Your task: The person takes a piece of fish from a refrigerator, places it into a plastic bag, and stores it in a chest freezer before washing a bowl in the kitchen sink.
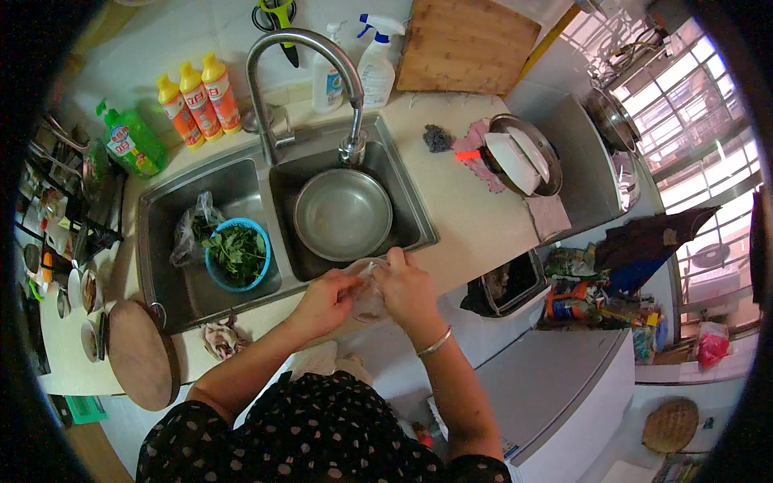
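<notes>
At the sink's front edge, my left hand (326, 303) and my right hand (409, 291) grip a clear plastic item (368, 297) between them. It is see-through and rounded; whether it is a bag or a thin container is hard to tell. Just beyond my hands, a round stainless steel basin (343, 212) rests in the right bowl of the double sink (281, 241), below the faucet (352, 148). A blue plastic basket (267, 265) of leafy greens (240, 253) stands in the left bowl. Against it lies a clear plastic bag (188, 232) with some greens inside.
Behind the sink stand yellow-capped bottles (199, 99), a green soap bottle (134, 142) and a spray bottle (377, 63). A round wooden board (140, 356) and a crumpled cloth (223, 339) lie front left. To the right are a scouring pad (437, 139), a pan (552, 163) and a bin (510, 287).
</notes>
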A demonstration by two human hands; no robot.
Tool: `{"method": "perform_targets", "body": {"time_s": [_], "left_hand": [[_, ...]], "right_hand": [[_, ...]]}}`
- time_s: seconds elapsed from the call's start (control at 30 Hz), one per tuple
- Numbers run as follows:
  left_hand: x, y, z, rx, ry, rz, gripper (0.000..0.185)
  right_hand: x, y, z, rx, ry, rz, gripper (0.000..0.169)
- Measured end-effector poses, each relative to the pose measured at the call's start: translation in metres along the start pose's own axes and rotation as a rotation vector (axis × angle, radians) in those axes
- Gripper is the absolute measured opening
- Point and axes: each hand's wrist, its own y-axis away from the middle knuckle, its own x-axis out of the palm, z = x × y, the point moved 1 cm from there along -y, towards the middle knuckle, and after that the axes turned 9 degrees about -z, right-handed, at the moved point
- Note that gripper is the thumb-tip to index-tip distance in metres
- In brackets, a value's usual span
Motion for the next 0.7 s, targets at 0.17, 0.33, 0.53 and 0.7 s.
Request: {"method": "perform_targets", "body": {"time_s": [0.17, 0.33, 0.53, 0.7], "left_hand": [[-0.013, -0.002, -0.012, -0.048, 0.046, -0.014, 0.028], [-0.035, 0.004, -0.012, -0.057, 0.259, -0.086, 0.028], [-0.059, -0.004, -0.007, -0.443, 0.562, -0.005, 0.025], [-0.036, -0.005, -0.021, -0.563, 0.647, 0.195, 0.023]], "right_hand": [[0.003, 0.003, -0.013, -0.066, -0.006, -0.040, 0.017], [-0.052, -0.007, 0.015, -0.191, -0.194, -0.138, 0.025], [-0.057, 0.008, -0.003, 0.141, -0.825, 0.012, 0.032], [-0.010, 0.068, -0.001, 0.771, -1.946, -0.030, 0.050]]}}
